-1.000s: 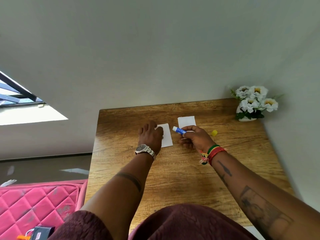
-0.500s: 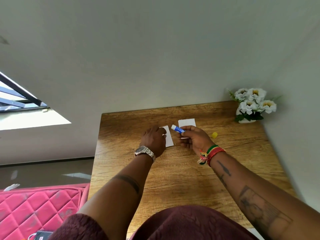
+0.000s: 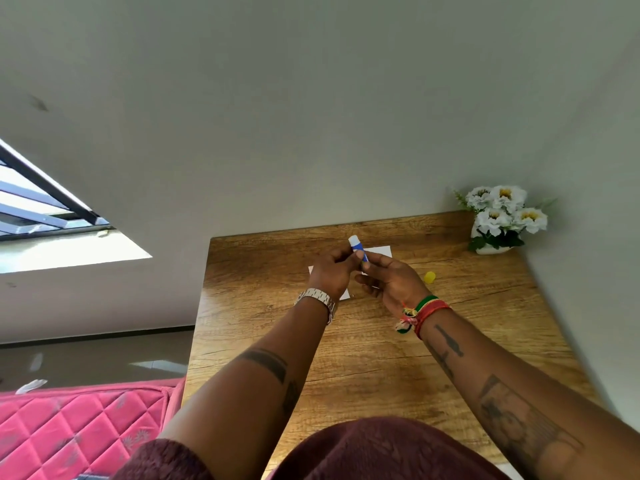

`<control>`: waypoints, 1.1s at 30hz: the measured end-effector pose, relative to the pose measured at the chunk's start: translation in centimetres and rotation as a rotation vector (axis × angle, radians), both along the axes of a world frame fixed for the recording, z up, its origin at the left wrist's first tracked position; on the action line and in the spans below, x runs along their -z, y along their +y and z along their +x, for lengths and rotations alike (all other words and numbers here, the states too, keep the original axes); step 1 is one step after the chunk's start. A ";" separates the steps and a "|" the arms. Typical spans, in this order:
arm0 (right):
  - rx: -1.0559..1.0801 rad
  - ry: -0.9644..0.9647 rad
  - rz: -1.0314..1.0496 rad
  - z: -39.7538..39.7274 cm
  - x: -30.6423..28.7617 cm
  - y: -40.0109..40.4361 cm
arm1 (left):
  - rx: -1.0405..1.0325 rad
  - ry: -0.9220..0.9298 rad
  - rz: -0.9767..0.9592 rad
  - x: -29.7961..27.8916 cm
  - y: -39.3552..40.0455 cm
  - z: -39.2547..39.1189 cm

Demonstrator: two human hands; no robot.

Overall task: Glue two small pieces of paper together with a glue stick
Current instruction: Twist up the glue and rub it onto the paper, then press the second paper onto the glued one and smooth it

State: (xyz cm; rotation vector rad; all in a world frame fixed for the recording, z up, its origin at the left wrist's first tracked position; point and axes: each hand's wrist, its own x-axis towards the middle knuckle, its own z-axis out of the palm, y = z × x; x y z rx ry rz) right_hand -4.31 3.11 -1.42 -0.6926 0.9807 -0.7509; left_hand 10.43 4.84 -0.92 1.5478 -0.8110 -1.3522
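Note:
A blue glue stick point(image 3: 358, 248) with a white tip points up and away, held above the wooden table point(image 3: 363, 341). My right hand point(image 3: 391, 284) grips its lower end and my left hand point(image 3: 332, 273) pinches its body. One white paper piece point(image 3: 345, 294) lies under my left hand, mostly hidden, with only its corners showing. The second white piece point(image 3: 381, 252) lies just behind my right hand. The yellow cap point(image 3: 429, 277) rests on the table to the right of my right hand.
A white pot of white flowers point(image 3: 500, 220) stands at the table's far right corner against the wall. A pink quilted mattress point(image 3: 79, 431) lies at the lower left, beside the table's left edge.
My left hand has lifted off the paper and come to the glue stick. The stick has turned from pointing left to pointing up and away.

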 end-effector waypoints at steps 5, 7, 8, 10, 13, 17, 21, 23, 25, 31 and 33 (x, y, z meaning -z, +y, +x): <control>-0.163 0.486 -0.382 -1.0 -0.8 0.2 | 0.068 -0.131 -0.061 -0.8 0.2 -0.1; -0.105 0.590 -0.466 -1.4 -0.8 0.4 | 0.101 -0.164 -0.073 -1.4 0.2 -0.9; -0.065 0.640 -0.491 -1.8 -0.7 0.6 | 0.122 -0.194 -0.079 -1.6 0.1 -1.5; 0.026 0.733 -0.511 -2.8 -0.5 0.8 | 0.176 -0.243 -0.083 -1.9 0.1 -2.8; 0.168 0.858 -0.514 -5.3 0.0 1.0 | 0.237 -0.326 -0.085 -1.8 -0.2 -4.8; 0.317 1.057 -0.441 -9.7 1.0 0.9 | 0.297 -0.412 -0.087 -0.3 -0.3 -7.4; 0.291 1.208 -0.378 -12.8 2.4 0.6 | 0.332 -0.492 -0.091 1.4 -0.5 -10.2; 0.235 1.250 -0.351 -13.2 2.9 0.4 | 0.331 -0.509 -0.084 2.0 -0.5 -11.2; 0.194 1.257 -0.324 -13.4 3.4 0.4 | 0.338 -0.523 -0.075 2.6 -0.4 -12.0; 0.182 1.233 -0.344 -13.6 4.0 0.8 | 0.334 -0.560 -0.050 3.2 0.7 -11.9; 0.226 1.209 -0.313 -13.6 3.8 1.1 | 0.325 -0.570 -0.039 3.2 1.1 -11.3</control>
